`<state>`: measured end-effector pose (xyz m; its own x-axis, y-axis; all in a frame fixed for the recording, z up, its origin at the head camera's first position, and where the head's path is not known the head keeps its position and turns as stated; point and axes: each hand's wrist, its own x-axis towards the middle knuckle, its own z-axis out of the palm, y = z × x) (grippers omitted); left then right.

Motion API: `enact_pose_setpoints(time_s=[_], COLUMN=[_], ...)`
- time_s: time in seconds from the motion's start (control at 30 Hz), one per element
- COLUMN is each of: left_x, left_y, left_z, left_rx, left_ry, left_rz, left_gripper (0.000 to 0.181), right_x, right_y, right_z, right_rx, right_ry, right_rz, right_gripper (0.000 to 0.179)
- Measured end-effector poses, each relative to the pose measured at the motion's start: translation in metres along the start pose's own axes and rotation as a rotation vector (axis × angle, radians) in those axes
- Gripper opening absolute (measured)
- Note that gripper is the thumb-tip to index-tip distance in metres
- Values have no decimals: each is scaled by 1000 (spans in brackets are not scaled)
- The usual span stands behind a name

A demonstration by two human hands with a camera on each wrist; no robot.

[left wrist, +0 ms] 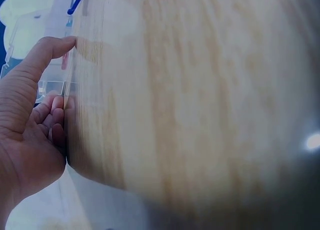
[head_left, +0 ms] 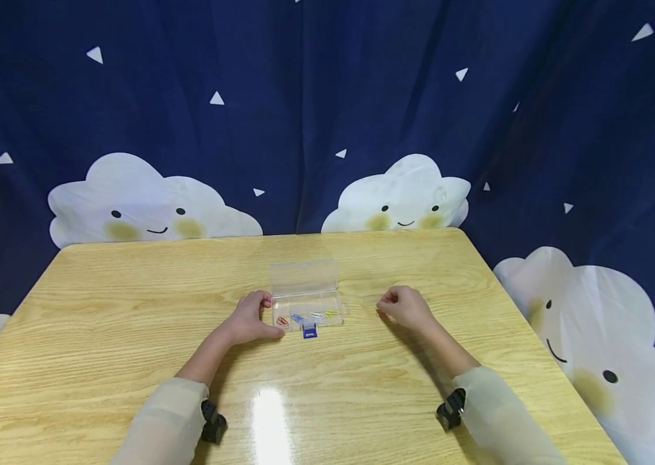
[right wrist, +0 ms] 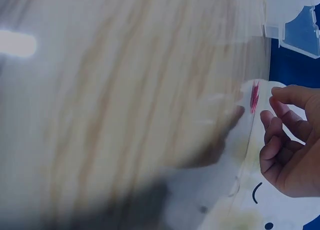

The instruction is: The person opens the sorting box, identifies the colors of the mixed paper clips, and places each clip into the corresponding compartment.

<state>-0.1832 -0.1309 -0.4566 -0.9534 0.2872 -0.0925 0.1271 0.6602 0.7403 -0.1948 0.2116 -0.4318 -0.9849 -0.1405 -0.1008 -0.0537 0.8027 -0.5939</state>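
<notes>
A clear plastic compartment box [head_left: 307,310] lies on the table with its transparent lid [head_left: 303,278] raised. Inside along the front are a red paper clip [head_left: 282,321], a blue paper clip [head_left: 298,318], a white paper clip [head_left: 317,315] and a yellow paper clip [head_left: 332,313]. My left hand [head_left: 249,320] holds the box's left end, thumb at the front and fingers behind. To the box's right, my right hand [head_left: 411,310] hovers low, fingers loosely bent. Small red strips [right wrist: 255,97] show just past its fingertips, with a gap between; their kind is unclear.
A blue latch [head_left: 309,331] sticks out at the box's front. The wooden table [head_left: 362,394] extends around both arms, with a dark blue curtain [head_left: 298,116] patterned with clouds behind it. Black wrist cameras [head_left: 449,410] sit at the sleeves.
</notes>
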Motion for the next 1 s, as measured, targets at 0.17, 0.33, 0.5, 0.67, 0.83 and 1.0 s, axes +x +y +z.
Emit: enact_pose_setpoints(time_s=[0.17,0.33,0.5,0.67,0.83,1.0], left_x=[0,-1,-1,-2,-2,0], left_y=[0,0,1,2,1,0], left_z=[0,0,0,0,0,1], left_rx=[-3,-6,-11,-7,-3,-2], left_ry=[-4,-2,2,2,3,5], left_rz=[-1,1,5,6,-1,0], left_gripper=[63,63,62,62,64,64], right_x=[-2,-4,-6,-7,-5,-4], right_y=[6,10,12,11,7,7], right_z=[-3,-4,-4,-3,-2,-2], right_rx=[-39,-85,-95,-144,-226,-256], right_ry=[2,11,6,17,24,27], right_rz=[17,17,18,17,6,-5], right_gripper=[17,15,12,12,13,13])
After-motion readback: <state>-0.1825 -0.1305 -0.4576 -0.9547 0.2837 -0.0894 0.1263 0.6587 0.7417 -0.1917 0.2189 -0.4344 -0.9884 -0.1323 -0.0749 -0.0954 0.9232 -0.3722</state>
